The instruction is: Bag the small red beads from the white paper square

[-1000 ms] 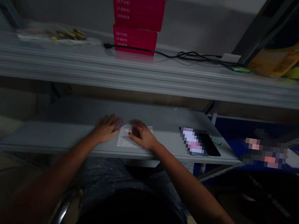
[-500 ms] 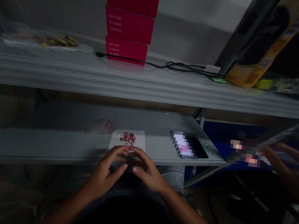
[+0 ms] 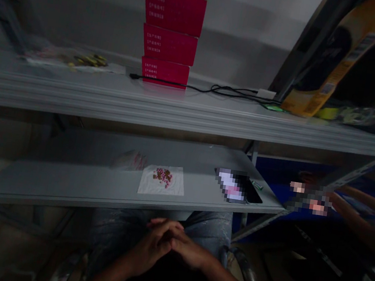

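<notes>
A grey tabletop (image 3: 73,175) is carrying a white sheet (image 3: 176,189), which is lying flat near the front edge. A crumpled clear bag (image 3: 131,160) is resting just beside it, toward the left edge. Near the right front corner, a blurred bright-screened device (image 3: 231,187) and a dark phone (image 3: 253,192) are lying side by side, and a small green item (image 3: 257,185) is sitting by the right edge.

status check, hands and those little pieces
Left hand and right hand together at lap, nothing visible in either. Small pink and brown pieces, uncovered, on flat white sheet. Crumpled clear plastic bag beside sheet.
</notes>
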Action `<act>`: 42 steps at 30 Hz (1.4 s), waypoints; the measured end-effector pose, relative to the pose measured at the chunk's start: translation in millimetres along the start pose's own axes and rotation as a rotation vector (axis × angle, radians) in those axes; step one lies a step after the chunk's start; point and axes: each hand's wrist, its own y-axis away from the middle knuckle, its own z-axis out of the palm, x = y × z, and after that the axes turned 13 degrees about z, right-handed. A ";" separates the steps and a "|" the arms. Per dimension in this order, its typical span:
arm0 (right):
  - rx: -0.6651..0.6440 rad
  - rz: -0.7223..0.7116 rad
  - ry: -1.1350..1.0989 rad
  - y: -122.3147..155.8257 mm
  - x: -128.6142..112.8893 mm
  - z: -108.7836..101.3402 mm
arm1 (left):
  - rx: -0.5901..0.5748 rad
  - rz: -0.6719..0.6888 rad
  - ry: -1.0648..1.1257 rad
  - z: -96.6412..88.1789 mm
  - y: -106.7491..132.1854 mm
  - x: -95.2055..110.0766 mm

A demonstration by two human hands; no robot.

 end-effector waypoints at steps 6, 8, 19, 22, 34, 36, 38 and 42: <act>-0.034 0.102 -0.238 -14.3 19.0 -10.6 | 0.055 0.007 -0.019 -1.0 -5.1 -9.3; -0.055 0.110 -0.271 -14.6 19.5 -9.0 | 0.038 0.030 -0.003 -0.7 -4.2 -10.6; -0.094 0.083 -0.309 -7.0 19.0 -2.3 | 0.068 0.165 -0.251 11.4 9.4 -7.8; -0.130 0.133 -0.353 -8.6 17.6 -5.6 | 0.068 0.180 -0.273 9.5 8.5 -8.8; -0.167 0.135 -0.192 -8.3 5.0 -11.5 | -0.025 0.240 -0.408 1.7 15.4 -24.2; -0.190 0.145 -0.138 -6.9 4.4 -14.5 | -0.064 0.256 -0.450 1.5 17.1 -28.1; -0.203 0.153 -0.106 -5.6 3.4 -16.4 | -0.090 0.275 -0.474 1.1 18.3 -32.1; -0.224 0.139 -0.085 -6.4 1.6 -16.5 | -0.109 0.321 -0.510 -1.9 19.5 -39.0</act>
